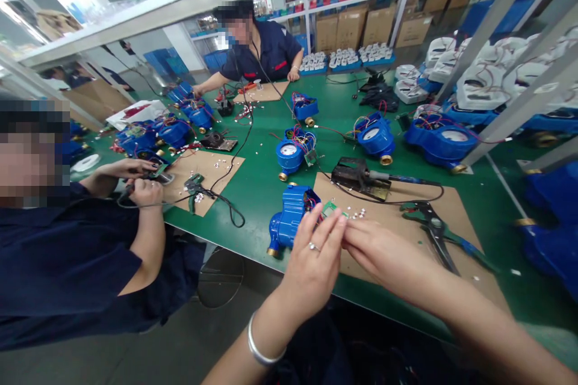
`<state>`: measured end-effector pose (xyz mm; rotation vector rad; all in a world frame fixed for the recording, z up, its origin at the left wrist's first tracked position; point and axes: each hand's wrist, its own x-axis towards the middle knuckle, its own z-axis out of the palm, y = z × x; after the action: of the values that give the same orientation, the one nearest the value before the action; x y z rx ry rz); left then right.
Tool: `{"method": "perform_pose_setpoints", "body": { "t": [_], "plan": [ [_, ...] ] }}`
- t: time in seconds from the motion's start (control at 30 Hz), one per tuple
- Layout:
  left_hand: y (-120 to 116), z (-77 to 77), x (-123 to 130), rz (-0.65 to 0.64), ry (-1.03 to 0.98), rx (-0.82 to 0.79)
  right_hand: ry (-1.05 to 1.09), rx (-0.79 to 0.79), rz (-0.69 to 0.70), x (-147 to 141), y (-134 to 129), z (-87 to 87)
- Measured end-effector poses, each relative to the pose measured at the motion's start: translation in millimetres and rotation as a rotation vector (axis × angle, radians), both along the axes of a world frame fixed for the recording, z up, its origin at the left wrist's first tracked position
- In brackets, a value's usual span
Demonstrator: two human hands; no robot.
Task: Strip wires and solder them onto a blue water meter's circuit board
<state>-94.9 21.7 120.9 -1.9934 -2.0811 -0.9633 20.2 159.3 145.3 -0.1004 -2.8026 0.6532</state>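
My left hand (316, 258), with a ring and a silver bangle, has its fingers closed at a green circuit board (332, 209). From the right, my right hand (374, 246) reaches to the same board, its fingers together and their tips partly hidden behind the left fingers. Just left of the hands a blue meter housing (291, 216) with brass ends lies on its side, wires showing in its opening. Small white connectors (359, 214) are scattered on the brown cardboard (392, 222) beyond the fingers.
Wire strippers (436, 225) lie on the right; a soldering iron (383, 177) rests on its black stand (350, 175). More blue meters (374, 135) stand farther back on the green table (257, 204). A person (147, 192) works at left, another (271, 48) across. Metal posts slant at right.
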Motion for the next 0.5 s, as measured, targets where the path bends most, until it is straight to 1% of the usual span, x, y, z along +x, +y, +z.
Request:
{"method": "perform_pose_setpoints", "body": {
  "t": [0.03, 0.1, 0.2, 0.27, 0.37, 0.43, 0.47, 0.5],
  "plan": [
    [4, 3.3, 4, -0.059, -0.003, -0.031, 0.012, -0.034, -0.003, 5, -1, -3.0],
    [11, 4.4, 8, -0.105, -0.017, -0.091, 0.001, -0.122, -0.023, 15, 0, -5.2],
    [15, -2.6, 5, -0.083, -0.033, -0.141, -0.032, -0.264, -0.033, 29, 8, -3.4],
    [16, -8.0, 2, -0.064, -0.068, -0.143, 0.002, -0.357, -0.053, 36, 13, -3.2],
    [15, -12.5, 2, -0.026, -0.156, -0.114, 0.098, -0.605, -0.144, 40, 15, -7.8],
    [15, -13.5, 5, -0.004, -0.183, -0.102, 0.143, -0.743, -0.174, 40, 14, -11.9],
    [15, -13.8, 7, 0.004, -0.181, -0.098, 0.164, -0.763, -0.174, 40, 13, -13.5],
    [15, -14.0, 9, 0.01, -0.173, -0.095, 0.183, -0.744, -0.17, 40, 13, -14.8]
  ]
}}
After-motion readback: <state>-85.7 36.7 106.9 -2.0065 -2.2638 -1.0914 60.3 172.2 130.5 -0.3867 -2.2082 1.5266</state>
